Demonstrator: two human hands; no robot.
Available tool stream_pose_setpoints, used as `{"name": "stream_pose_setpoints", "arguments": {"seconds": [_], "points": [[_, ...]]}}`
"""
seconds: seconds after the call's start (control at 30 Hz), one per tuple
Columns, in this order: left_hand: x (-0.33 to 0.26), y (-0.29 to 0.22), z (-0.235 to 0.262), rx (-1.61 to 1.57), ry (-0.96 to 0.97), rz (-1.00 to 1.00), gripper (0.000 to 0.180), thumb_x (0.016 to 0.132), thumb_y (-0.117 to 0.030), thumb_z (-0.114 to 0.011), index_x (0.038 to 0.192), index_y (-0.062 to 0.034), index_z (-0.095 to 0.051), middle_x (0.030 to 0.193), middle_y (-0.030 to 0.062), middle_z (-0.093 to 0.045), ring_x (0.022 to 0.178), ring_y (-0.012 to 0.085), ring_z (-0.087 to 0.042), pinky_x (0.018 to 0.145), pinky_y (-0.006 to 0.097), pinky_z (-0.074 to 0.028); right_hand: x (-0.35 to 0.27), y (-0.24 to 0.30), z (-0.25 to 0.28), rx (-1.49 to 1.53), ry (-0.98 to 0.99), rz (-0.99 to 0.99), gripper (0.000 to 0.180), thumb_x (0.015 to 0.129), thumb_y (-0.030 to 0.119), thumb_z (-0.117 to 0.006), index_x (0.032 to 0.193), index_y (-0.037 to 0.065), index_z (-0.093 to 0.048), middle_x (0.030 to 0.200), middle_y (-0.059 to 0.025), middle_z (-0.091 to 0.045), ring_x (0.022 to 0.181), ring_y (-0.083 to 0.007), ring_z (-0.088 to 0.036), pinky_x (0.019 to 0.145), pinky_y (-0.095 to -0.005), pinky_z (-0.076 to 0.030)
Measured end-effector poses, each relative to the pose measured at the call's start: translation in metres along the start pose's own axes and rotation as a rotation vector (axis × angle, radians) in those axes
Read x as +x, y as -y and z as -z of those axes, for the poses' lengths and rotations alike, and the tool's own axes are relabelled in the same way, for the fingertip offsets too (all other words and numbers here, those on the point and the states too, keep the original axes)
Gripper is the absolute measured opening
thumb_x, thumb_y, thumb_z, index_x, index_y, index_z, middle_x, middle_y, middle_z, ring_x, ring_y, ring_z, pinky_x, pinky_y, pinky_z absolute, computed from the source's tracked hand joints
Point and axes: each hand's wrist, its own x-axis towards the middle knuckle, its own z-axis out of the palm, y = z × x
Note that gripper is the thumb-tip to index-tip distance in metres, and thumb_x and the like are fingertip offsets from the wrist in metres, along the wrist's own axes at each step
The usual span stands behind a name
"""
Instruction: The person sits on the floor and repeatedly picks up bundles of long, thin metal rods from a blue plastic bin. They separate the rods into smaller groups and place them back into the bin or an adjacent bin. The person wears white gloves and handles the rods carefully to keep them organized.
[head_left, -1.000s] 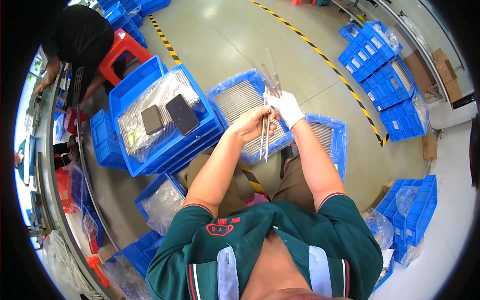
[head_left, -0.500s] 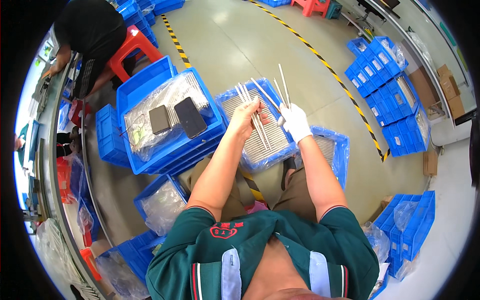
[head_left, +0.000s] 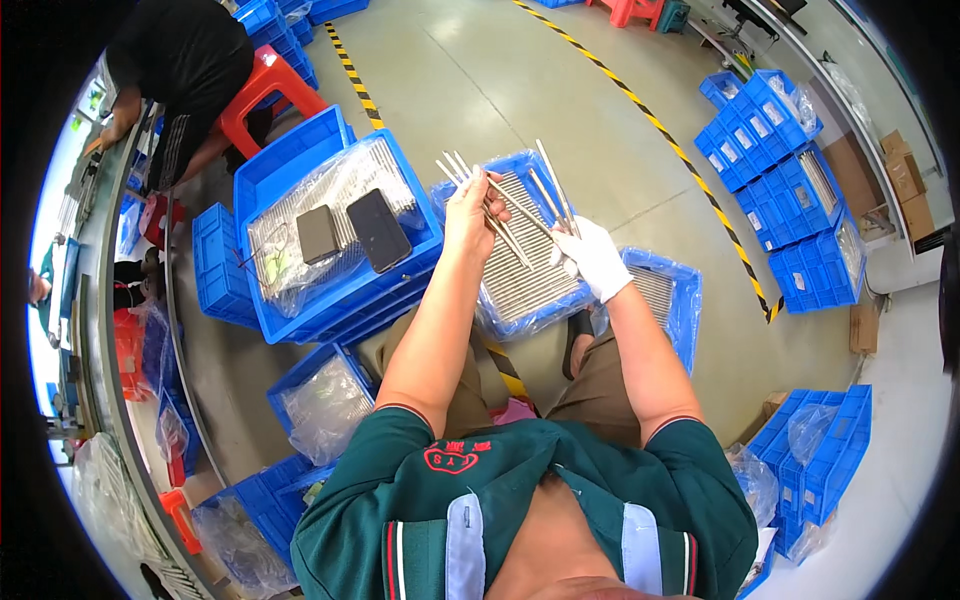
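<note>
My bare left hand (head_left: 468,222) is closed around several thin metal rods (head_left: 514,250), which stick out above and below the fingers. My right hand (head_left: 598,262), in a white glove, grips several more metal rods (head_left: 549,178) near their lower ends. One rod slants across the gap between the two hands, its upper end by the left fingers and its lower end at the glove. Both hands are above a blue tray (head_left: 533,325) lined with clear plastic and filled with rows of similar rods (head_left: 518,296).
Left of me, stacked blue crates (head_left: 350,318) hold bagged rods, a dark phone (head_left: 379,231) and a dark flat box (head_left: 318,235). Another lined tray (head_left: 684,300) stands at right. A person sits near a red stool (head_left: 268,95). Crates (head_left: 790,195) line the right side.
My left hand has shifted slightly left and up with its rods. The gloved right hand has dropped a little, and the slanting rod now reaches toward the left fingers.
</note>
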Motion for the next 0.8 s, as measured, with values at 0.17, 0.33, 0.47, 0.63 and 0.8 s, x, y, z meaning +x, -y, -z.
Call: {"name": "stream_pose_setpoints", "arguments": {"seconds": [0.17,0.33,0.47,0.63,0.8], "points": [[-0.006,0.015,-0.007,0.044,0.038,0.113,0.025,0.092,-0.026,-0.057,0.1,-0.0018,-0.058,0.07,-0.0007,-0.043,0.055,0.0088,-0.041,0.049,0.024,-0.038,0.001,-0.001,-0.007,0.032,-0.078,0.042,0.016,0.088,0.017,-0.059,0.095,0.004,-0.056,0.064,-0.0029,-0.059,0.051,-0.0066,-0.05,0.045,-0.0201,-0.038],[-0.02,0.029,-0.017,0.027,0.098,0.234,0.025,0.091,-0.027,-0.058,0.1,-0.0042,-0.058,0.069,-0.0027,-0.041,0.051,0.0054,-0.036,0.044,0.02,-0.033,0.008,-0.005,-0.012,0.049,-0.195,0.062,0.014,0.086,0.014,-0.062,0.091,0.003,-0.056,0.065,-0.0025,-0.057,0.054,-0.0077,-0.052,0.047,-0.0216,-0.04],[-0.02,0.024,-0.017,0.042,0.124,0.276,0.024,0.09,-0.027,-0.061,0.096,-0.0045,-0.059,0.065,-0.0039,-0.04,0.047,0.0041,-0.035,0.04,0.019,-0.03,0.012,-0.015,-0.01,-0.036,-0.242,0.195,0.011,0.085,0.013,-0.062,0.088,0.005,-0.055,0.064,-0.001,-0.055,0.053,-0.0066,-0.05,0.048,-0.0211,-0.039],[-0.023,0.022,-0.017,0.235,0.063,0.194,0.021,0.091,-0.026,-0.058,0.094,-0.0056,-0.059,0.062,-0.0043,-0.039,0.045,0.0032,-0.032,0.038,0.019,-0.027,0.011,-0.02,-0.012,-0.174,-0.288,0.282,0.011,0.085,0.012,-0.063,0.086,0.004,-0.054,0.066,-0.002,-0.056,0.058,-0.0078,-0.053,0.054,-0.0231,-0.043],[-0.024,0.018,-0.018,0.269,0.048,0.191,0.02,0.093,-0.026,-0.054,0.091,-0.0062,-0.058,0.065,-0.0029,-0.04,0.046,0.0044,-0.031,0.039,0.019,-0.027,0.013,-0.021,-0.016,-0.138,-0.282,0.245,0.013,0.084,0.012,-0.063,0.085,0.002,-0.055,0.068,-0.0048,-0.058,0.059,-0.0108,-0.056,0.055,-0.0262,-0.045]]}}
